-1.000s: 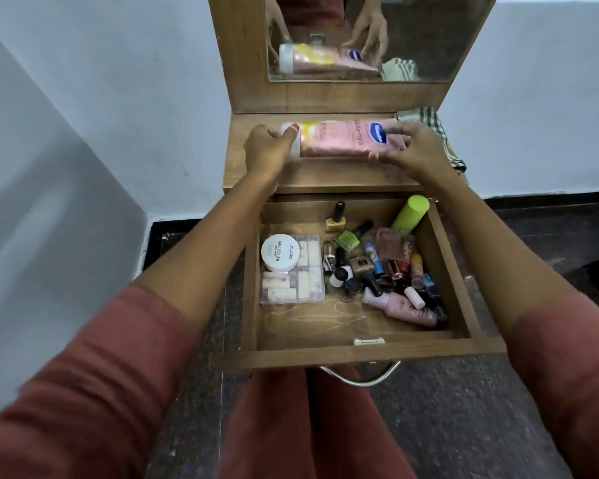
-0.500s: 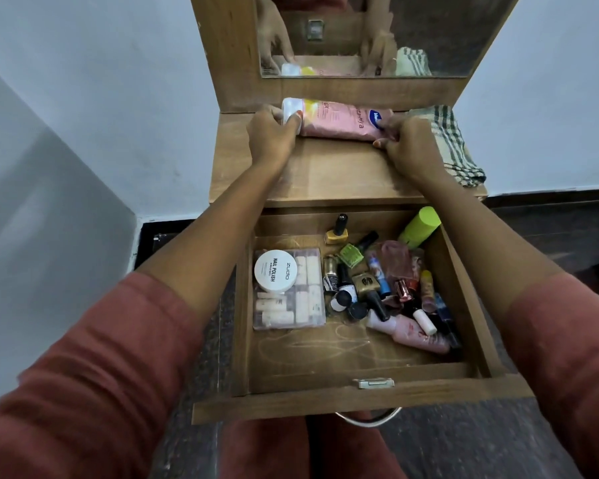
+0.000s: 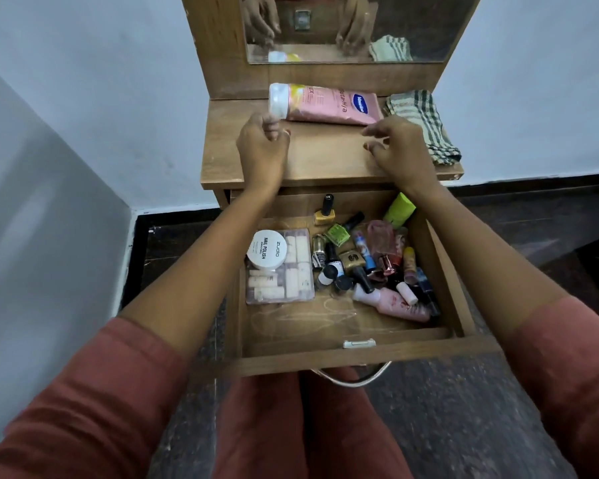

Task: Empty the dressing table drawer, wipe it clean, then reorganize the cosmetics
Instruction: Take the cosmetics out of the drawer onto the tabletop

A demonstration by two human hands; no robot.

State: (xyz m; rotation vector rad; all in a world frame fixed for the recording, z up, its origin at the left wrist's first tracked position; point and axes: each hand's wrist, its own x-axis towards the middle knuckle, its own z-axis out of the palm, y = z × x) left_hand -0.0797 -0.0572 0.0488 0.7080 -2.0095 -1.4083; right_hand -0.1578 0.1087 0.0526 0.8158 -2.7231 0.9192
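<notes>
A pink tube (image 3: 329, 104) lies on its side at the back of the tabletop (image 3: 325, 157), against the foot of the mirror frame, its white cap to the left. Just right of the tube a folded checked cloth (image 3: 422, 126) rests on the same top, reaching to its right edge.

Both hands hover over the tabletop in front of the tube and hold nothing. The left hand (image 3: 261, 148) is loosely curled, its fingers close to the tube's cap; whether they touch it cannot be told. The right hand (image 3: 400, 146) has its fingers spread and bent, released, just short of the tube's right end. The mirror (image 3: 426, 25) above the tube reflects both hands and the cloth.

Below the tabletop the drawer (image 3: 360, 357) stands pulled out and is still full. In its left half lies a clear box (image 3: 291, 281) of pale pieces, with a round white tub (image 3: 268, 250) on the box's back left corner. Right of the box is a jumble of nail polish bottles and small tubes. A yellow polish bottle (image 3: 324, 214) stands upright behind the jumble, a lime tube (image 3: 400, 207) leans in the drawer's back right corner, and a pink bottle (image 3: 395, 302) lies at the front of the jumble. The drawer floor in front of the box is bare and smeared with pale marks.
</notes>
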